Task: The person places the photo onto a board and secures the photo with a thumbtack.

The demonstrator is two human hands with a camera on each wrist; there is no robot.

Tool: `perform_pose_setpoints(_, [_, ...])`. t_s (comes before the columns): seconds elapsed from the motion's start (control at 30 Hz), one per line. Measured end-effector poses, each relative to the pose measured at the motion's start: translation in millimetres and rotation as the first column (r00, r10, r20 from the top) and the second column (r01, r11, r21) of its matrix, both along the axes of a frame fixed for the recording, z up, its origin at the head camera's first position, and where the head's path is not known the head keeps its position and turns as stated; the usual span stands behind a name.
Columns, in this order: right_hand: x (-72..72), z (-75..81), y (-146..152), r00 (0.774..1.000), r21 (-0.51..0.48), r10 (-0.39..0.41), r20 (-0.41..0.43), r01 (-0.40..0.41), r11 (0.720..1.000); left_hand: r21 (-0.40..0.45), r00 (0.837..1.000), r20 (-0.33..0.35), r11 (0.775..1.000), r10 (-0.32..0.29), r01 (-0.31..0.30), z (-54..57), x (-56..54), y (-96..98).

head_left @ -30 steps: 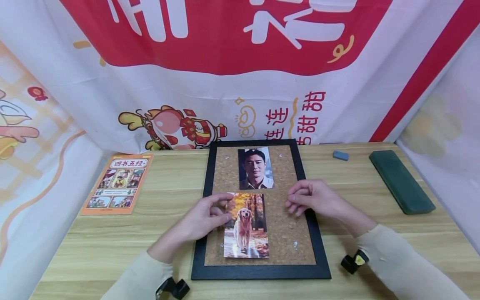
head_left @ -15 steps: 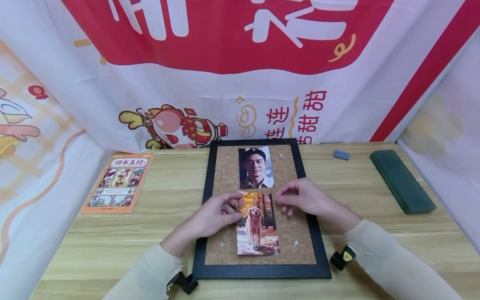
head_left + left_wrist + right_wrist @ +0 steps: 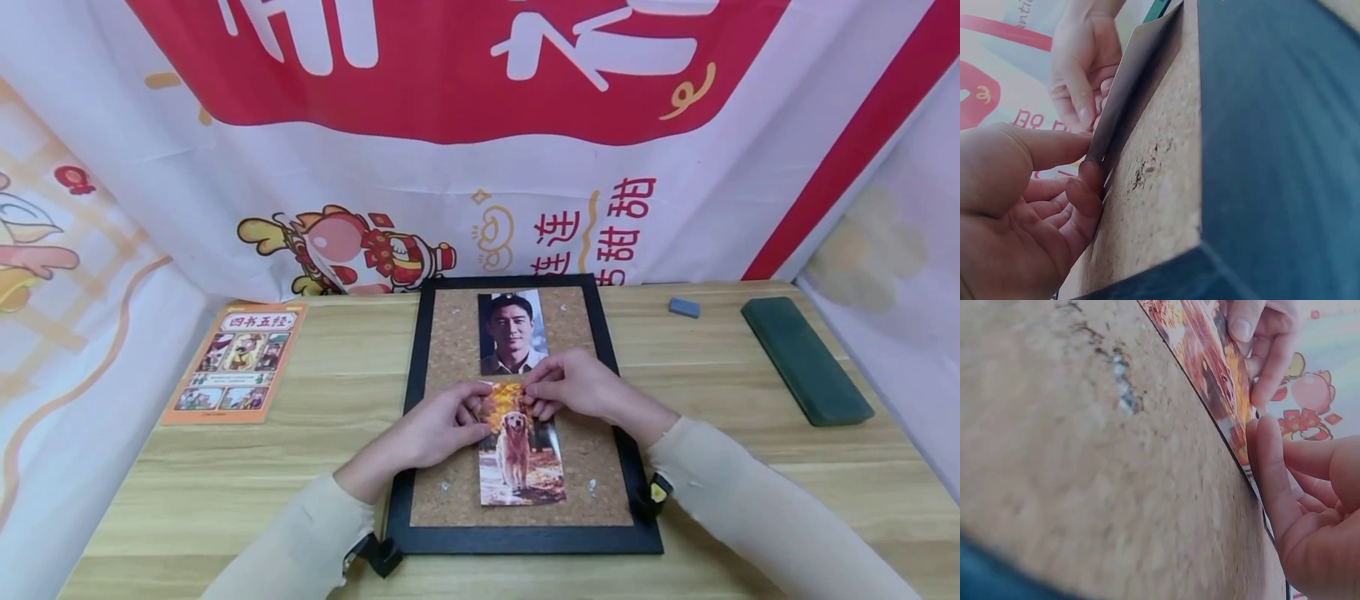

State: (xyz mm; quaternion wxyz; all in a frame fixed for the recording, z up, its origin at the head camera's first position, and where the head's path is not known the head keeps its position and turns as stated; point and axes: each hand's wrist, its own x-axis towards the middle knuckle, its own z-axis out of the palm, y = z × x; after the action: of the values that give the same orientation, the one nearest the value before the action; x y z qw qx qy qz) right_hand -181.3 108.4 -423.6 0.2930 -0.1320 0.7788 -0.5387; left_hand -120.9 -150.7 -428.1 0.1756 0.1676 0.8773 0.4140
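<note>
A photo of a golden dog (image 3: 521, 467) lies over the lower part of a cork board (image 3: 438, 508). My left hand (image 3: 438, 427) pinches its upper left edge between thumb and fingers. In the left wrist view the photo (image 3: 1125, 81) is raised off the cork. My right hand (image 3: 573, 387) is at the photo's top edge, thumb and index fingertip together. A small dark tip, apparently a pushpin (image 3: 1257, 414), shows at those right fingertips; most of it is hidden. Above, a portrait photo (image 3: 513, 333) is fixed at its top by a small pin (image 3: 509, 295).
The board has a black frame (image 3: 525, 540). Clear bits (image 3: 592, 487) sit near the cork's corners. An orange comic booklet (image 3: 236, 362) lies at the left. A blue eraser-like block (image 3: 684, 307) and a dark green case (image 3: 806, 362) lie at the right. Printed cloth hangs behind.
My left hand has slid the dog photo to the right, beneath the portrait. My right hand has moved left from the cork to the dog photo's top edge.
</note>
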Motion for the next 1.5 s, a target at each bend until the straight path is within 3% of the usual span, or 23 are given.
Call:
perform_pose_setpoints(0.3, [-7.1, -5.7, -18, 1.000, -0.029, -0.008, 0.024, 0.009, 1.000, -0.058, 1.000, 0.018, 0.998, 0.000, 0.001, 4.5, -1.8, 4.9])
perform_pose_setpoints(0.63, [-14.4, 1.4, -29, 0.994, 0.062, -0.068, 0.091, 0.062, 0.996, -0.080, 0.999, 0.026, 0.996, -0.026, 0.028, 8.8, -4.4, 4.7])
perform_pose_setpoints(0.97, [-20.1, 4.3, -32, 0.986, 0.128, -0.061, 0.156, 0.041, 0.991, -0.075, 0.998, 0.042, 0.996, -0.050, 0.053, 8.5, -7.4, 3.4])
perform_pose_setpoints(1.5, [-25.4, 10.0, -33, 0.989, 0.238, -0.015, 0.147, -0.021, 0.971, -0.075, 0.998, 0.046, 0.996, -0.046, 0.050, 8.7, -7.0, 3.0])
